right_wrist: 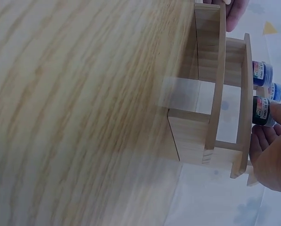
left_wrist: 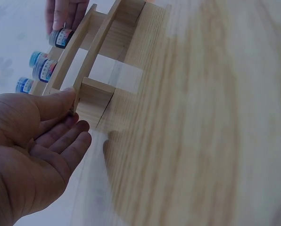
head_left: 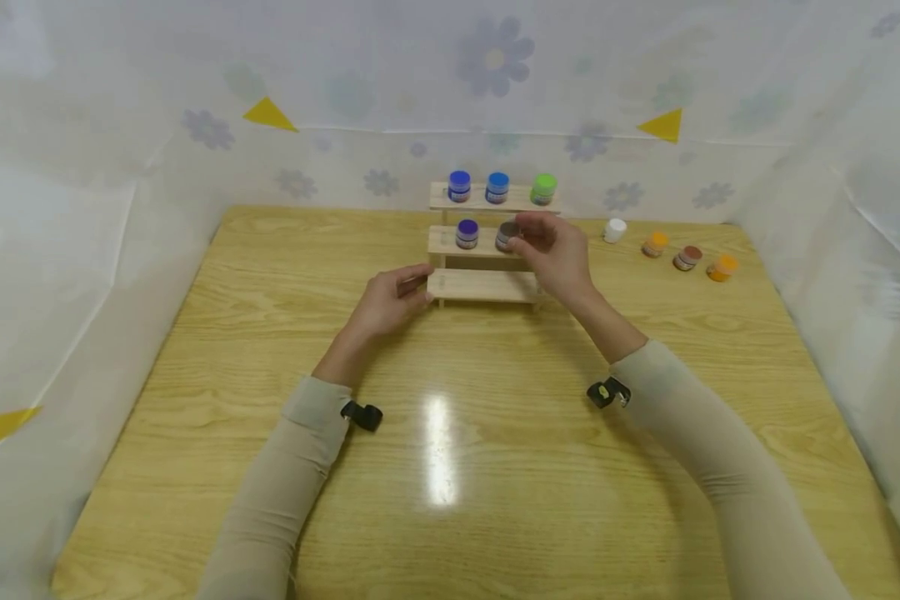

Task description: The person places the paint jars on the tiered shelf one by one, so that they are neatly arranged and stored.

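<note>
From here I have the right hand (head_left: 558, 257) pinching the dark jar (head_left: 505, 237), near upright at the middle tier (head_left: 441, 242) of the wooden rack (head_left: 487, 285), while the left hand (head_left: 392, 300), nearer me and leftward, grips the rack's bottom left end.

From here I see a wood-grain table (head_left: 525, 475) with a bright streak of glare (head_left: 439, 454); behind it hangs white sheeting (head_left: 390, 42), printed with pale flowers (head_left: 495, 57); yellow triangles (head_left: 271, 115) mark it.

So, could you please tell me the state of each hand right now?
Left hand: closed, pinching the wooden rack.
Right hand: closed, holding the dark jar.
</note>
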The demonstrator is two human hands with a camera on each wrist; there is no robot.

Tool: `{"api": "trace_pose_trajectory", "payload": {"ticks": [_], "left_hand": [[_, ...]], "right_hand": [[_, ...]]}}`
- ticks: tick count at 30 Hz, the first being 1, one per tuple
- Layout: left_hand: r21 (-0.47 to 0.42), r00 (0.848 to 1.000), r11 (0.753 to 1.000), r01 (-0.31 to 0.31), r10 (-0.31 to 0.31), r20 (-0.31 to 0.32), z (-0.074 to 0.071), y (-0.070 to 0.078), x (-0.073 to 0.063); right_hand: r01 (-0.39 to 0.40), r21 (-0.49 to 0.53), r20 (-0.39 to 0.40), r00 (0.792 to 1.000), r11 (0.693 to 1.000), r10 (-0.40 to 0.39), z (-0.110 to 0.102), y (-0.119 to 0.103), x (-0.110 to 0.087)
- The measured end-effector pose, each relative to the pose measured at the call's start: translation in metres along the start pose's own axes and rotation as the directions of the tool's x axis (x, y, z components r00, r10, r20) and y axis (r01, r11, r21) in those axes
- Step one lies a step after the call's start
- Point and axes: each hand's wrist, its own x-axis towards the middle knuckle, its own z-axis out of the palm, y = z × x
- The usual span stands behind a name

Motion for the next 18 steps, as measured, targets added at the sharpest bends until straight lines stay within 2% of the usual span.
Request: {"api": "trace_pose_trajectory", "payload": {"ticks": [11, 14, 18], "left_hand": [[0.007, 1.000, 1.000, 0.000, 0.000, -0.003, 0.001, 0.000, 0.000], [0.011, 1.000, 1.000, -0.005, 0.005, -0.004, 0.001, -0.001, 0.000], [0.020, 1.000, 1.000, -0.007, 0.007, -0.004, 0.001, -0.002, 0.001]], "right_hand": [[0.011, 0.094, 0.036, 0.999, 0.995, -0.015, -0.007, 0.006, -0.004], [0.009, 0.116, 0.011, 1.000, 0.993, -0.011, -0.013, 0.011, -0.007], [-0.003, 0.091, -0.044, 0.999, 0.996, 0.007, -0.024, 0.018, -0.009]]}}
